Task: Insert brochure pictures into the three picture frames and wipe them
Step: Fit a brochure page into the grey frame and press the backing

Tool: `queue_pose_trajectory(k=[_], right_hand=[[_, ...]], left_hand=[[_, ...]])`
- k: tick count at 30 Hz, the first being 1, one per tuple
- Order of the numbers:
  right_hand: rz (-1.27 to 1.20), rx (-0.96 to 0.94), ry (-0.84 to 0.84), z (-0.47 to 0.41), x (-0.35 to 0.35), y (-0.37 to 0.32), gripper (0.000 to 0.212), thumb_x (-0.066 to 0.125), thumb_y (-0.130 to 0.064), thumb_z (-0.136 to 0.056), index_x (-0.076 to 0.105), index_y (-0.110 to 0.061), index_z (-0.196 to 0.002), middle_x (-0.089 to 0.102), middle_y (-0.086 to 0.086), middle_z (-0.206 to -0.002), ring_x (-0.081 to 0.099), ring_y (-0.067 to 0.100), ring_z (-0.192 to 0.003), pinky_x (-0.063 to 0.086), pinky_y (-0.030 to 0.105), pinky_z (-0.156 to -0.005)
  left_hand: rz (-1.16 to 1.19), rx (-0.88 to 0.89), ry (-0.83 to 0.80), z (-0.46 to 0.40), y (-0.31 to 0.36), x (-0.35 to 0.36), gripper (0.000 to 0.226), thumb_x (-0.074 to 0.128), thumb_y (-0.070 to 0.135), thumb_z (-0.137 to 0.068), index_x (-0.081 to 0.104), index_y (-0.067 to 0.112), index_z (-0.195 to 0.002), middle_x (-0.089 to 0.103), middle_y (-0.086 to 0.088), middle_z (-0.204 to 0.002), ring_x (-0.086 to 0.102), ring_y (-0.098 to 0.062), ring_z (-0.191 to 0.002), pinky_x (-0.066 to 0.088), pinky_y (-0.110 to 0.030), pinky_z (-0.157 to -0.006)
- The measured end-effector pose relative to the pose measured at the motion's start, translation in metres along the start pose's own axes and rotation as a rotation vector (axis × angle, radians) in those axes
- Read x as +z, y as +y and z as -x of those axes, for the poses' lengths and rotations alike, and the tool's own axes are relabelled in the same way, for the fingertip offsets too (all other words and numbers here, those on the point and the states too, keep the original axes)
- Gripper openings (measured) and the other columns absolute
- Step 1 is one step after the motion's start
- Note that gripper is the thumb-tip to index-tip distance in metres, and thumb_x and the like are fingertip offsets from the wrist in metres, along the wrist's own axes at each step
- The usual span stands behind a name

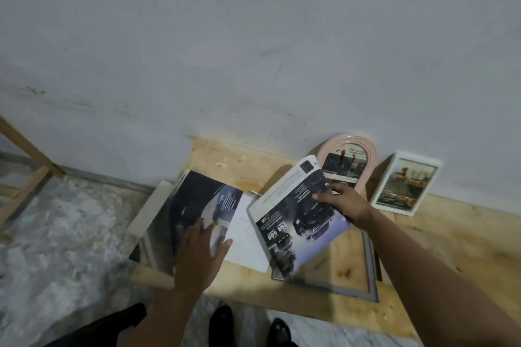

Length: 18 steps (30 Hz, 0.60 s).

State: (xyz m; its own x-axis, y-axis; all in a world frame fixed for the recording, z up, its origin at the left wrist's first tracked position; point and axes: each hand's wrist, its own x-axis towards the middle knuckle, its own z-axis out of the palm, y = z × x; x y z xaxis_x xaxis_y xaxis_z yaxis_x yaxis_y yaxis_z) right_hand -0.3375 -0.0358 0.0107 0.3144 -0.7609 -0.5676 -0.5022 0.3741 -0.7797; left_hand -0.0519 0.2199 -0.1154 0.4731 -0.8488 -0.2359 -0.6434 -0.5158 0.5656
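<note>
My right hand pinched a loose brochure page, thumb on top, lifting it tilted above the grey frame lying flat on the wooden table. My left hand pressed flat, fingers spread, on the open brochure beside it. Against the wall leaned 2 filled frames: the pink arched frame and the white frame. A white sheet, perhaps backing, lay between.

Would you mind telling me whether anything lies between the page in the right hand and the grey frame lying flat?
Nothing visible: the page held by the right hand already hangs above the empty grey frame.
</note>
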Motion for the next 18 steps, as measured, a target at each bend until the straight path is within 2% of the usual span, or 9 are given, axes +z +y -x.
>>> queue_pose_trajectory(k=[2,4,6,7,10,13,14,16,18], right_hand=[[-0.191,0.042,0.017,0.014,-0.012,0.018,0.055,0.090,-0.024,-0.076,0.070,-0.003,-0.122,0.075,0.018,-0.115,0.073,0.037,-0.106,0.053,0.053,-0.103],[-0.310,0.101,0.040,0.025,-0.021,0.041,0.057,0.090,-0.025,-0.076,0.069,0.001,-0.122,0.073,0.022,-0.119,0.070,0.041,-0.110,0.050,0.057,-0.105],[-0.367,0.154,0.076,0.038,-0.027,0.064,0.065,0.094,-0.029,-0.071,0.068,0.001,-0.122,0.073,0.022,-0.118,0.071,0.042,-0.108,0.052,0.057,-0.103],[-0.354,0.182,0.114,0.044,-0.028,0.074,0.069,0.096,-0.032,-0.067,0.068,-0.001,-0.121,0.074,0.021,-0.115,0.073,0.041,-0.104,0.055,0.056,-0.099],[-0.314,0.173,0.277,0.056,-0.032,0.108,0.068,0.097,-0.037,-0.066,0.066,-0.006,-0.118,0.078,0.013,-0.105,0.077,0.031,-0.091,0.063,0.044,-0.082],[-0.317,0.157,0.412,0.068,-0.040,0.137,0.061,0.092,-0.049,-0.070,0.070,-0.010,-0.112,0.079,0.005,-0.095,0.077,0.022,-0.083,0.062,0.041,-0.083],[-0.318,0.153,0.439,0.072,-0.044,0.144,0.051,0.088,-0.044,-0.077,0.072,-0.007,-0.109,0.079,0.006,-0.089,0.076,0.021,-0.077,0.062,0.039,-0.079],[-0.270,0.179,0.513,0.077,-0.054,0.157,0.029,0.084,-0.022,-0.084,0.072,-0.001,-0.100,0.078,0.012,-0.084,0.075,0.024,-0.072,0.062,0.036,-0.071],[-0.193,0.234,0.555,0.076,-0.063,0.173,0.020,0.084,-0.012,-0.082,0.071,0.001,-0.090,0.078,0.015,-0.083,0.074,0.031,-0.076,0.061,0.043,-0.075]], left_hand=[[0.383,-0.111,-0.186,-0.002,0.045,-0.006,0.078,0.030,0.098,-0.075,0.060,0.035,-0.110,0.064,0.005,-0.110,0.064,-0.026,-0.115,0.050,-0.039,-0.094],[0.721,-0.307,-0.443,-0.003,0.086,-0.009,0.078,0.041,0.097,-0.069,0.058,0.037,-0.116,0.066,0.003,-0.114,0.065,-0.024,-0.113,0.052,-0.043,-0.100],[0.954,-0.426,-0.694,-0.004,0.116,-0.002,0.062,0.054,0.080,-0.084,0.064,0.031,-0.121,0.071,-0.003,-0.120,0.068,-0.027,-0.113,0.053,-0.047,-0.104],[1.016,-0.423,-0.735,-0.004,0.129,0.004,0.049,0.060,0.067,-0.092,0.067,0.028,-0.121,0.074,-0.005,-0.120,0.070,-0.029,-0.113,0.053,-0.049,-0.104],[0.950,-0.318,-0.606,-0.005,0.153,0.026,0.018,0.070,0.026,-0.097,0.071,0.020,-0.114,0.078,-0.005,-0.113,0.075,-0.024,-0.103,0.056,-0.043,-0.096],[0.718,-0.246,-0.450,-0.005,0.167,0.044,0.017,0.067,0.003,-0.094,0.074,0.018,-0.100,0.079,-0.002,-0.098,0.074,-0.019,-0.092,0.056,-0.030,-0.078],[0.675,-0.247,-0.427,-0.005,0.170,0.048,0.016,0.066,0.003,-0.094,0.073,0.017,-0.097,0.078,-0.002,-0.094,0.073,-0.019,-0.089,0.054,-0.027,-0.074],[0.626,-0.272,-0.400,-0.005,0.174,0.057,0.012,0.063,0.000,-0.093,0.069,0.010,-0.089,0.076,-0.009,-0.087,0.070,-0.025,-0.078,0.056,-0.034,-0.069],[0.660,-0.330,-0.436,-0.007,0.175,0.066,0.011,0.061,-0.007,-0.090,0.061,-0.003,-0.079,0.070,-0.019,-0.075,0.059,-0.029,-0.061,0.052,-0.039,-0.058]])
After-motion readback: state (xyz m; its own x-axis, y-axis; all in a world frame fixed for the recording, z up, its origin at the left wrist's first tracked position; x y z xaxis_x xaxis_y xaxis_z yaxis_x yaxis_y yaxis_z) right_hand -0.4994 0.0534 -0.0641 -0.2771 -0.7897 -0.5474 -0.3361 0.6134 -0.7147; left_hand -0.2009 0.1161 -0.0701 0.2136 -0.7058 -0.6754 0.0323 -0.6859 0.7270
